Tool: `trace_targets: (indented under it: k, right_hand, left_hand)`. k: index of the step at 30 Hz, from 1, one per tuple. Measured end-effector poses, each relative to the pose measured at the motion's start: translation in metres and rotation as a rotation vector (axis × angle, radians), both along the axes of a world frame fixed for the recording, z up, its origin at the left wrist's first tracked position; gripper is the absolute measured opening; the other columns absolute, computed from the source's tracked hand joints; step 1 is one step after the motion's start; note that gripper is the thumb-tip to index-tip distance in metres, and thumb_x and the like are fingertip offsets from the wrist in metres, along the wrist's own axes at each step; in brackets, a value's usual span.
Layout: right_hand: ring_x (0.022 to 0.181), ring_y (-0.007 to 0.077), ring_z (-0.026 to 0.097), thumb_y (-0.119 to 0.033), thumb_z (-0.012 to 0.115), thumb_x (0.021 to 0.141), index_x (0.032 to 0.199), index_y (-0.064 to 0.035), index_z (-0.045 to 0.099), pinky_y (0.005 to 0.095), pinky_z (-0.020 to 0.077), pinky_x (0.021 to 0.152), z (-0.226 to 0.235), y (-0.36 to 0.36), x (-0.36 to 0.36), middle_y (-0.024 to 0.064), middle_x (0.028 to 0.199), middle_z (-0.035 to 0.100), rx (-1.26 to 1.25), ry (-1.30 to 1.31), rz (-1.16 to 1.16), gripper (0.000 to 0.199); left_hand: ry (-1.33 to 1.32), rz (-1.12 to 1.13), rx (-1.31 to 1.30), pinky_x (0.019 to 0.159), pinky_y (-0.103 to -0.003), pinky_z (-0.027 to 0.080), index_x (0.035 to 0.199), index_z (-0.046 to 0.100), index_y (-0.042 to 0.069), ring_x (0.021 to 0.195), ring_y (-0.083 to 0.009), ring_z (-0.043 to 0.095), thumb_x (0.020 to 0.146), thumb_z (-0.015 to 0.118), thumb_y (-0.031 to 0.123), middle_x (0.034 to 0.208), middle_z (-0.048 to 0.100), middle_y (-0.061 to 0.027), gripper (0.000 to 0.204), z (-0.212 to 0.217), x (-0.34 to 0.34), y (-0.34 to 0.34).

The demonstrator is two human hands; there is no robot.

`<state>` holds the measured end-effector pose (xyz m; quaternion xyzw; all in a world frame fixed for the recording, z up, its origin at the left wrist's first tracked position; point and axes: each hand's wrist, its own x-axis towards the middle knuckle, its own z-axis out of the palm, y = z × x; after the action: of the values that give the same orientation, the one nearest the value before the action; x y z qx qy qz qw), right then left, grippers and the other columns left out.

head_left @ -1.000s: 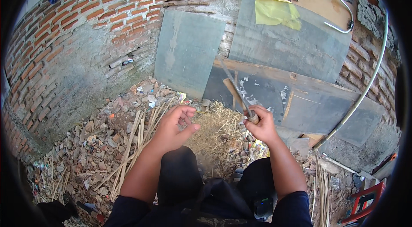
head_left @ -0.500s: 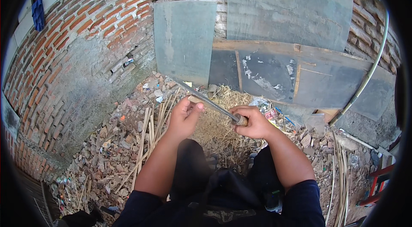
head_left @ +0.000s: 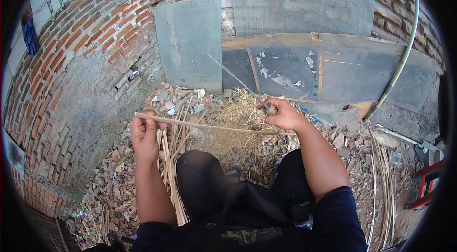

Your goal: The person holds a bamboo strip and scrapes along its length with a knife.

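My left hand [head_left: 145, 133] pinches one end of a long, thin bamboo strip [head_left: 214, 128] between thumb and fingers. From there the strip runs nearly level above my knees, and its other end comes close to my right forearm. My right hand [head_left: 284, 115] is wrapped round the handle of a long knife [head_left: 233, 75]. The narrow blade points up and away to the left, apart from the strip. Pale shavings [head_left: 245, 107] lie on the ground beyond my knees, beneath both hands.
Cut strips [head_left: 171, 166] lie beside my left leg, and more long strips [head_left: 383, 195] at the right. Broken bricks and rubble [head_left: 114, 180] cover the ground. A brick wall [head_left: 62, 80] rises at left; grey panels [head_left: 295, 71] stand ahead. A pole [head_left: 397, 80] leans at right.
My left hand has moved left and nearer, drawing the strip out across my knees. The knife, earlier along the strip, is now apart from it with its blade raised. The view has shifted slightly right.
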<state>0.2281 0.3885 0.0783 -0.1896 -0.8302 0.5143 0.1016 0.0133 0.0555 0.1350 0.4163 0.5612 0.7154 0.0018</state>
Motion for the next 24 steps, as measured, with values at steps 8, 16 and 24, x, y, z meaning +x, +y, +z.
trace_targets:
  k: [8,16,24]
  right_hand:
    - [0.075,0.0129,0.062,-0.011,0.07,0.077,0.121,-0.0073,0.066,0.0306,0.05,0.069,-0.028,0.0,-0.014,0.0027,0.081,0.065,-0.066,0.007,0.176,0.045]
    - [0.085,0.0124,0.063,-0.009,0.072,0.078,0.125,-0.0078,0.066,0.0316,0.0517,0.076,-0.049,-0.001,-0.024,0.0038,0.094,0.067,0.019,-0.059,0.247,0.047]
    - [0.066,0.0143,0.059,-0.017,0.072,0.077,0.109,-0.0068,0.068,0.0337,0.0478,0.061,-0.063,0.0,-0.03,0.0043,0.074,0.063,-0.042,0.051,0.189,0.034]
  left_hand:
    - [0.07,0.131,0.137,0.073,-0.029,0.048,0.114,0.056,0.01,0.079,-0.0116,0.056,0.104,0.057,0.02,0.103,0.056,-0.0024,0.015,0.02,-0.002,-0.085]
    - [0.008,0.149,0.366,0.07,-0.024,0.048,0.115,0.055,0.01,0.081,-0.0082,0.055,0.102,0.061,0.018,0.108,0.056,-0.0016,0.016,0.028,-0.003,-0.136]
    - [-0.052,0.084,0.409,0.071,-0.025,0.048,0.115,0.055,0.01,0.079,-0.0106,0.056,0.102,0.061,0.018,0.107,0.057,-0.0017,0.017,0.014,-0.011,-0.149]
